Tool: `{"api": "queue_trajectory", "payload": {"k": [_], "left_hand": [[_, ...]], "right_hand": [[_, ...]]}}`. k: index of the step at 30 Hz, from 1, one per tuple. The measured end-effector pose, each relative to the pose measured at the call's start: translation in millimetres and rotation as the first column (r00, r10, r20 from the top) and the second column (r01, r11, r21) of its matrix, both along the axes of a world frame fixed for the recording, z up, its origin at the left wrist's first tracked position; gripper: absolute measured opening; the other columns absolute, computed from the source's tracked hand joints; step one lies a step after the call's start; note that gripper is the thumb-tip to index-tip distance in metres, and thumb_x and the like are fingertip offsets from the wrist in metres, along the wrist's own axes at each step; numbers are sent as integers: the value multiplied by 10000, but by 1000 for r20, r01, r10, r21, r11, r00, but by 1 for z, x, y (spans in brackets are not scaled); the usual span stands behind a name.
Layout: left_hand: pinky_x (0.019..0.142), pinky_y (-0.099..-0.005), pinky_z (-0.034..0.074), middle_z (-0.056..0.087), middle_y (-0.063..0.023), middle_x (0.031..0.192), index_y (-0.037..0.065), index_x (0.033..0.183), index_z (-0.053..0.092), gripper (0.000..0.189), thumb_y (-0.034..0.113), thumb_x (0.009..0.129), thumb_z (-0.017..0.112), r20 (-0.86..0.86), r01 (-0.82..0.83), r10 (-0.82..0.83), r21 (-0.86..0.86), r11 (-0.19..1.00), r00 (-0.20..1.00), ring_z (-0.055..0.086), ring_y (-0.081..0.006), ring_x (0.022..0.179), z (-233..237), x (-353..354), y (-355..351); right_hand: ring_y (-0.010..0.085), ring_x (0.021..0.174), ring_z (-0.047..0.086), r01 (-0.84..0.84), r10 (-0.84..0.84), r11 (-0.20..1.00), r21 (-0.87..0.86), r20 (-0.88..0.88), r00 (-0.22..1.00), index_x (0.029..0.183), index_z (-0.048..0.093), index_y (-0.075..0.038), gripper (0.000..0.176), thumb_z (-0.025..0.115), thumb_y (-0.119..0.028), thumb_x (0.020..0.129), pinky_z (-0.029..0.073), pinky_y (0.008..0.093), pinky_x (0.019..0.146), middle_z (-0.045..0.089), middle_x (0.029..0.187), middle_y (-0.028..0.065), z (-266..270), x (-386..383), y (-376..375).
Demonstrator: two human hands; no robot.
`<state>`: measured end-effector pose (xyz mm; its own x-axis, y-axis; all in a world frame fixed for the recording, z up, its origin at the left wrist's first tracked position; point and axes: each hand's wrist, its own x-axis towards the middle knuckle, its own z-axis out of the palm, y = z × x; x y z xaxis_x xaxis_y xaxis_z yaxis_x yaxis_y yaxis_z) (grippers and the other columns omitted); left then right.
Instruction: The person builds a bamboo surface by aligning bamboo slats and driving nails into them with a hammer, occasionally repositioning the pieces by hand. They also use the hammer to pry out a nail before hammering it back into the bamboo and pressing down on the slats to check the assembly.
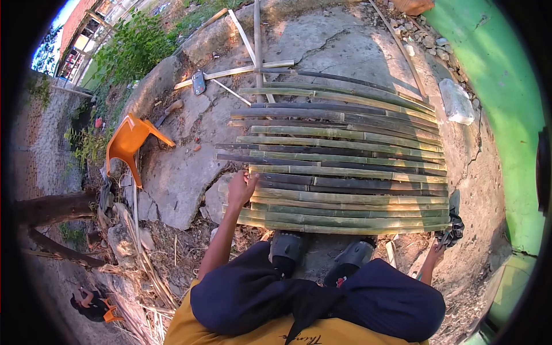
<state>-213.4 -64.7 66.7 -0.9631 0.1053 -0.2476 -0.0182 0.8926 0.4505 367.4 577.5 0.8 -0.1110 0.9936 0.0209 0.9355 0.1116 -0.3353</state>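
Where we squat by the mat (345,138), our left hand (241,188) curls round a slat (322,171) end. Grip of our right hand (439,248): we cannot tell.

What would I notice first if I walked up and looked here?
The wide row of split bamboo slats lying side by side in the middle catches the eye first, with the person's left hand on the slat ends at its left edge. Next come the bright orange plastic chair, tipped over further left, and the green wall along the right.
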Motion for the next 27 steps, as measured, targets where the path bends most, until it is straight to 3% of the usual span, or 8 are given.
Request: {"api": "queue_trajectory", "payload": {"k": [2,6,11,14,19,22,25,27], "left_hand": [[840,-438,552,730,-179,988,-43,1194,671,668,572,942,732,122,-99,75,209,973,990,708,-297,909,-11,-7,-4],[819,-417,560,736,-170,962,-54,1151,682,620,533,957,723,158,-131,89,278,952,983,713,-281,891,-18,-14,-9],[834,-421,560,742,-174,971,-52,1103,690,569,496,953,723,130,-143,115,242,960,985,718,-287,904,-8,-7,-3],[837,-422,558,741,-180,971,-48,1098,696,553,484,948,724,144,-155,123,244,957,982,718,-293,914,-3,-10,-5],[840,-428,557,735,-187,970,-48,1132,703,556,473,940,731,140,-133,100,248,960,985,714,-304,918,-10,-11,-8],[823,-384,555,736,-152,975,-49,1127,705,530,456,969,730,132,-111,83,220,969,988,692,-231,882,-14,-10,-5],[856,-444,547,701,-202,1036,-68,1200,658,554,408,934,756,172,-122,79,259,958,982,695,-326,961,-5,-1,-5],[890,-454,532,647,-229,1139,-81,1278,575,590,345,926,781,-59,-51,69,265,963,996,658,-368,1052,0,20,-1]], "right_hand": [[437,919,710,-46,45,999,28,38,998,1289,642,-6,405,673,-271,984,555,508,780,730,1068,239,-12,4,4],[426,942,704,-96,91,990,104,50,995,1232,648,-19,363,681,-287,989,552,495,792,722,1090,229,-12,1,4],[414,933,697,-91,89,996,23,61,994,1220,659,6,380,680,-297,992,548,477,797,713,1085,239,-7,2,16],[398,897,698,-127,126,992,-17,-66,990,1183,668,32,379,671,-296,993,545,474,782,716,1067,250,-2,6,14],[393,881,702,-119,123,988,97,-42,991,1101,665,40,340,657,-281,989,542,476,773,723,1020,249,4,-1,5],[396,878,702,-114,118,989,97,-33,992,1101,666,38,336,656,-279,989,542,476,771,723,1014,249,6,3,3],[399,876,701,-119,122,988,95,-27,992,1100,667,35,333,655,-278,988,542,476,769,723,1009,250,8,2,3],[401,874,701,-125,127,987,99,-17,992,1100,667,34,330,654,-276,987,542,477,768,723,1005,250,8,0,2]]}}
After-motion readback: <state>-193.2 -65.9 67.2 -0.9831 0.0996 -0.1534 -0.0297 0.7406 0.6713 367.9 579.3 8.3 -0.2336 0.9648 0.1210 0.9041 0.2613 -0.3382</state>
